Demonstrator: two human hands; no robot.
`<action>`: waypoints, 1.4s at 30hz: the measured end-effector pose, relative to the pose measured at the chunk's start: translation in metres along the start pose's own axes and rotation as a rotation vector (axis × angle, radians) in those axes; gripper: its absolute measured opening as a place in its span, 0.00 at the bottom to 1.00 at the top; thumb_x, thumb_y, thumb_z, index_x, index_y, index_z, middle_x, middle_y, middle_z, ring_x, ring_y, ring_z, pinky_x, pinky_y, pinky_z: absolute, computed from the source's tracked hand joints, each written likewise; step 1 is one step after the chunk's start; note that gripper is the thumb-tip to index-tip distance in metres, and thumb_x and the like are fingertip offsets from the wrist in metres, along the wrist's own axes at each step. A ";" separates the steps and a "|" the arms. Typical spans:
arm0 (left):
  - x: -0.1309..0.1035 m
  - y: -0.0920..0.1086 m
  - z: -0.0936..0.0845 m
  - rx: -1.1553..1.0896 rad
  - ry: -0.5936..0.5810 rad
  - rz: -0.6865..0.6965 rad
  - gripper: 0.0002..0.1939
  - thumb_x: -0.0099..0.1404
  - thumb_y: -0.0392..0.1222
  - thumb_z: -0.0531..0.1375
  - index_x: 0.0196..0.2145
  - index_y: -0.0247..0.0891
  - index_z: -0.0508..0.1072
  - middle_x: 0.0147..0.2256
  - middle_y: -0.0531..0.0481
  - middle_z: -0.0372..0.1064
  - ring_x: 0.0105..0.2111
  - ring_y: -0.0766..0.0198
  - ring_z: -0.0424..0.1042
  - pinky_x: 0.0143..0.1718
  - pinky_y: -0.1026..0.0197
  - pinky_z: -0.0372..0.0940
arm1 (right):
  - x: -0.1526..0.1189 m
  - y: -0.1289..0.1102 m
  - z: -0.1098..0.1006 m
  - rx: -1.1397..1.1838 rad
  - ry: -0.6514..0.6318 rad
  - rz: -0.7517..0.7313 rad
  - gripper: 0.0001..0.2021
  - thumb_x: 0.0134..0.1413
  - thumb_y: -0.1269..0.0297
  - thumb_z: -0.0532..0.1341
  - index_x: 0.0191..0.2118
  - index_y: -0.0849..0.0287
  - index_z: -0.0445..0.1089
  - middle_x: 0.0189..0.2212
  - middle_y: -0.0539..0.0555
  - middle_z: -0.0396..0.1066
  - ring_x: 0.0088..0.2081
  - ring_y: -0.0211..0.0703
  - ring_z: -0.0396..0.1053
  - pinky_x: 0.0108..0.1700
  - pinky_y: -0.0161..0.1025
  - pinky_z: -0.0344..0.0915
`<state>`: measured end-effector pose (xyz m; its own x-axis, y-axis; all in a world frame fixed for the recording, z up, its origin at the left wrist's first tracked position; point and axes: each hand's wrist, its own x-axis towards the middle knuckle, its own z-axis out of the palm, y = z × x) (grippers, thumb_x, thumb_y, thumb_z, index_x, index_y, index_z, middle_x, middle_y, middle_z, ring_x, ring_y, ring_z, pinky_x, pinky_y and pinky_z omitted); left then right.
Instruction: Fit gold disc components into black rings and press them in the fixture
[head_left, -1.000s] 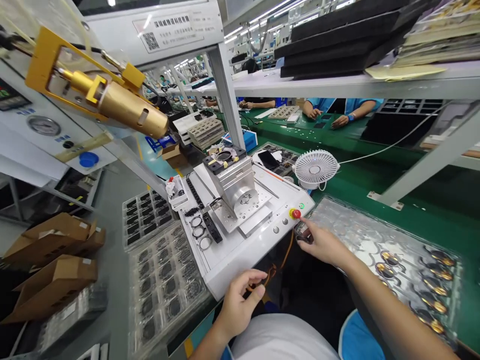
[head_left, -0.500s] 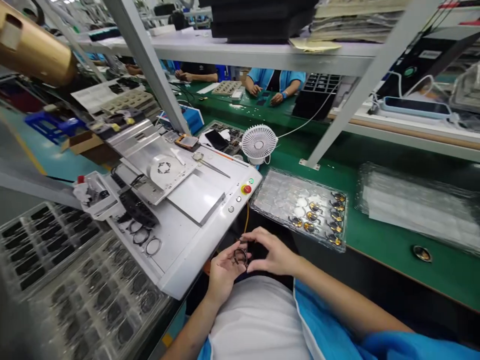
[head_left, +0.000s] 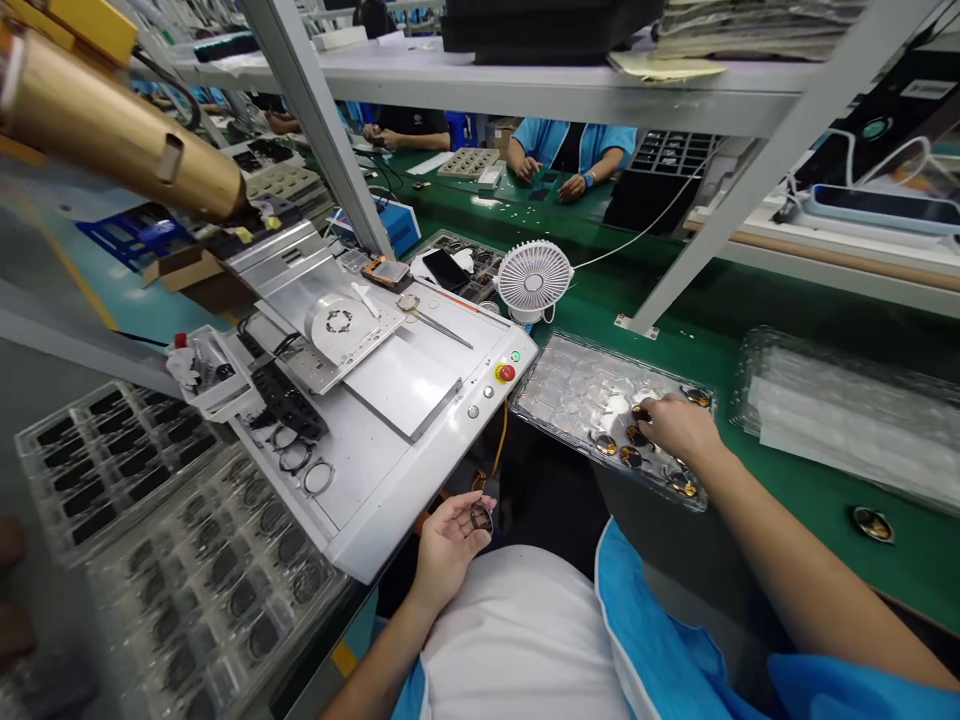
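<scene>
My left hand (head_left: 448, 545), closed with the palm up in front of my lap, holds a dark round ring (head_left: 482, 517) between thumb and fingers. My right hand (head_left: 681, 430) reaches over a clear plastic tray (head_left: 559, 385) on the green bench. Its fingertips are pinched at a small round black-and-gold part (head_left: 640, 412), mostly hidden under the fingers. Several similar parts lie around it in the tray, one of them a black-and-gold disc (head_left: 602, 443) nearer the front edge.
Left stands a white machine (head_left: 375, 480) with a red emergency button (head_left: 507, 373), tweezers (head_left: 442, 327) and loose rings (head_left: 318, 478). A white fan (head_left: 534, 280) stands behind the tray. Another round part (head_left: 872, 524) lies right. A slanted metal post (head_left: 705, 200) rises behind. A co-worker's hands (head_left: 574, 187) are opposite.
My right hand has left the ring beside my left hand and moved right and forward to the parts in the tray. My left hand keeps the ring. The view has shifted slightly.
</scene>
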<state>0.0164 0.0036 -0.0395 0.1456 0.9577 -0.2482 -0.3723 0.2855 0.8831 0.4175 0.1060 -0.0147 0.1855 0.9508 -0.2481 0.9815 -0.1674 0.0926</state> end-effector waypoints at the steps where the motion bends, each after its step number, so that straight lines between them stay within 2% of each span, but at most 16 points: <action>1: -0.001 0.002 0.001 -0.002 0.003 0.000 0.26 0.50 0.44 0.78 0.46 0.37 0.80 0.45 0.40 0.81 0.48 0.51 0.80 0.53 0.51 0.72 | 0.000 0.000 0.000 -0.013 0.008 -0.012 0.13 0.61 0.67 0.58 0.45 0.63 0.79 0.41 0.68 0.76 0.46 0.61 0.75 0.41 0.45 0.68; 4: -0.004 0.008 0.003 -0.024 0.017 -0.025 0.25 0.51 0.44 0.77 0.45 0.36 0.79 0.45 0.41 0.80 0.47 0.51 0.80 0.54 0.49 0.71 | 0.002 0.003 -0.001 -0.002 0.055 0.002 0.16 0.63 0.68 0.54 0.45 0.66 0.78 0.41 0.69 0.77 0.45 0.63 0.76 0.40 0.47 0.69; 6: -0.006 0.011 0.003 -0.045 0.017 -0.052 0.25 0.51 0.44 0.78 0.45 0.37 0.78 0.44 0.42 0.79 0.46 0.52 0.80 0.53 0.51 0.71 | 0.003 0.003 -0.003 0.138 0.122 0.041 0.18 0.63 0.69 0.53 0.48 0.68 0.78 0.42 0.69 0.78 0.43 0.63 0.77 0.40 0.48 0.70; 8: -0.006 0.013 0.003 -0.067 -0.009 -0.079 0.26 0.51 0.45 0.78 0.45 0.38 0.78 0.43 0.43 0.79 0.45 0.54 0.80 0.51 0.53 0.71 | 0.000 -0.008 -0.004 0.303 0.175 0.037 0.18 0.63 0.68 0.54 0.50 0.66 0.78 0.43 0.66 0.80 0.42 0.60 0.78 0.41 0.46 0.72; 10: -0.005 0.016 0.005 -0.086 -0.072 -0.099 0.28 0.50 0.45 0.78 0.47 0.39 0.78 0.46 0.43 0.78 0.44 0.54 0.80 0.50 0.53 0.71 | -0.009 -0.033 -0.006 0.496 0.207 -0.113 0.16 0.63 0.65 0.57 0.48 0.61 0.80 0.42 0.61 0.81 0.42 0.55 0.79 0.43 0.43 0.74; 14: 0.002 0.026 0.012 -0.118 -0.238 -0.099 0.36 0.47 0.50 0.79 0.52 0.41 0.76 0.59 0.36 0.69 0.43 0.54 0.80 0.48 0.53 0.72 | -0.045 -0.111 -0.014 1.018 0.315 -0.642 0.09 0.63 0.59 0.63 0.38 0.55 0.81 0.36 0.55 0.81 0.35 0.48 0.80 0.40 0.41 0.77; 16: 0.005 0.033 0.014 -0.145 -0.289 -0.085 0.39 0.46 0.50 0.79 0.54 0.43 0.75 0.62 0.36 0.66 0.42 0.55 0.80 0.46 0.53 0.72 | -0.063 -0.146 -0.020 1.159 0.341 -0.796 0.08 0.62 0.59 0.65 0.35 0.54 0.80 0.35 0.55 0.81 0.34 0.46 0.79 0.37 0.38 0.77; 18: 0.004 0.038 0.013 -0.164 -0.314 -0.076 0.40 0.46 0.50 0.79 0.56 0.43 0.75 0.59 0.37 0.69 0.42 0.55 0.80 0.46 0.53 0.72 | -0.075 -0.171 -0.026 1.211 0.306 -0.865 0.07 0.63 0.60 0.66 0.42 0.55 0.80 0.35 0.55 0.81 0.33 0.44 0.78 0.33 0.36 0.76; 20: 0.001 0.041 0.009 -0.156 -0.313 -0.066 0.42 0.45 0.51 0.79 0.56 0.42 0.74 0.53 0.38 0.74 0.42 0.53 0.80 0.47 0.51 0.72 | -0.081 -0.185 -0.030 1.216 0.251 -0.890 0.13 0.64 0.60 0.65 0.51 0.54 0.78 0.35 0.55 0.80 0.31 0.42 0.77 0.30 0.36 0.74; 22: -0.005 0.043 0.005 -0.128 -0.296 -0.052 0.44 0.43 0.51 0.80 0.57 0.40 0.74 0.50 0.38 0.75 0.43 0.51 0.80 0.48 0.51 0.72 | -0.082 -0.192 -0.031 1.220 0.230 -0.915 0.14 0.65 0.61 0.64 0.53 0.54 0.77 0.36 0.55 0.79 0.31 0.42 0.76 0.30 0.36 0.74; 26: -0.014 0.044 0.000 -0.130 -0.250 -0.023 0.51 0.40 0.55 0.80 0.61 0.45 0.70 0.61 0.35 0.67 0.42 0.51 0.81 0.45 0.52 0.73 | -0.081 -0.199 -0.031 1.251 0.266 -0.986 0.07 0.65 0.63 0.65 0.45 0.53 0.81 0.37 0.56 0.79 0.34 0.45 0.77 0.34 0.40 0.76; 28: -0.016 0.045 -0.001 -0.153 -0.239 -0.025 0.52 0.40 0.56 0.79 0.62 0.46 0.69 0.62 0.34 0.64 0.41 0.51 0.81 0.46 0.52 0.73 | -0.082 -0.201 -0.031 1.253 0.280 -1.014 0.06 0.65 0.64 0.65 0.43 0.54 0.81 0.37 0.56 0.78 0.35 0.45 0.77 0.35 0.40 0.76; 31: -0.017 0.044 -0.002 -0.169 -0.242 -0.027 0.52 0.40 0.55 0.80 0.61 0.44 0.70 0.62 0.33 0.65 0.41 0.51 0.81 0.47 0.52 0.74 | -0.082 -0.201 -0.034 1.211 0.241 -1.001 0.10 0.64 0.64 0.65 0.49 0.54 0.78 0.37 0.56 0.77 0.35 0.44 0.76 0.34 0.38 0.75; 34: -0.017 0.043 -0.004 -0.187 -0.269 0.005 0.51 0.40 0.52 0.80 0.61 0.47 0.69 0.62 0.35 0.64 0.41 0.53 0.82 0.46 0.54 0.74 | -0.081 -0.201 -0.037 1.169 0.187 -1.004 0.13 0.65 0.65 0.64 0.53 0.54 0.77 0.37 0.55 0.77 0.33 0.42 0.76 0.32 0.36 0.74; 38: -0.018 0.041 -0.005 -0.209 -0.274 0.002 0.51 0.40 0.53 0.80 0.61 0.49 0.69 0.63 0.36 0.63 0.40 0.54 0.82 0.45 0.54 0.74 | -0.081 -0.203 -0.035 1.195 0.248 -1.072 0.06 0.65 0.66 0.64 0.44 0.54 0.79 0.38 0.56 0.77 0.35 0.43 0.77 0.35 0.37 0.75; 42: -0.017 0.039 -0.005 -0.181 -0.221 -0.039 0.50 0.40 0.55 0.80 0.60 0.42 0.71 0.57 0.35 0.70 0.41 0.51 0.81 0.46 0.52 0.73 | -0.083 -0.204 -0.036 1.130 0.234 -1.091 0.06 0.67 0.65 0.62 0.38 0.55 0.75 0.39 0.58 0.76 0.35 0.43 0.76 0.34 0.38 0.73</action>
<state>-0.0051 -0.0015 -0.0022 0.3515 0.9206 -0.1702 -0.5169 0.3425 0.7845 0.2006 0.0704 0.0216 -0.5072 0.7386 0.4441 0.1808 0.5950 -0.7831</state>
